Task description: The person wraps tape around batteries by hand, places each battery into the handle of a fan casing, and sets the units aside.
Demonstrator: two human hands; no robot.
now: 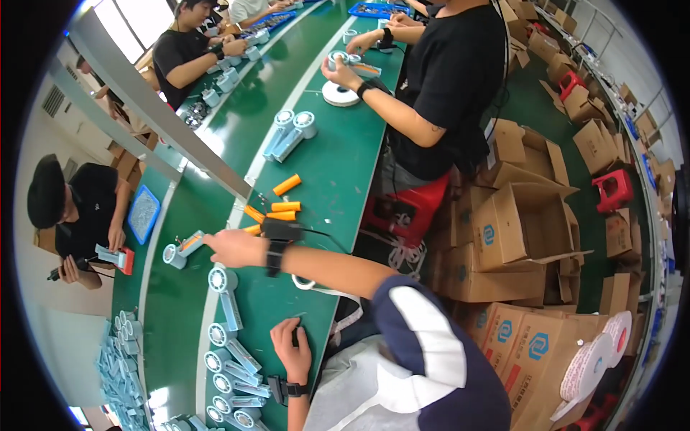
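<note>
My right hand [241,248] reaches across the bench to the green belt, its fingertips closed on the handle end of a light-blue handheld fan [173,256]. An orange cylinder shows in that fan's open handle. My left hand [291,348] rests near the bench's front edge, fingers loosely bent and apart, with nothing visible in it. Several orange cylindrical batteries [287,184] lie just beyond my right wrist. Light-blue fans [223,280] stand in a row along the belt side of the bench, bunched closer together to the left of my left hand [241,388].
A co-worker in black [453,79] handles a fan beside a white roll [341,93]. Two more fans [304,125] lie between us. Across the belt, another person [93,208] works near a blue tray [144,214]. A grey post [158,108] slants overhead. Cardboard boxes [514,223] are stacked behind.
</note>
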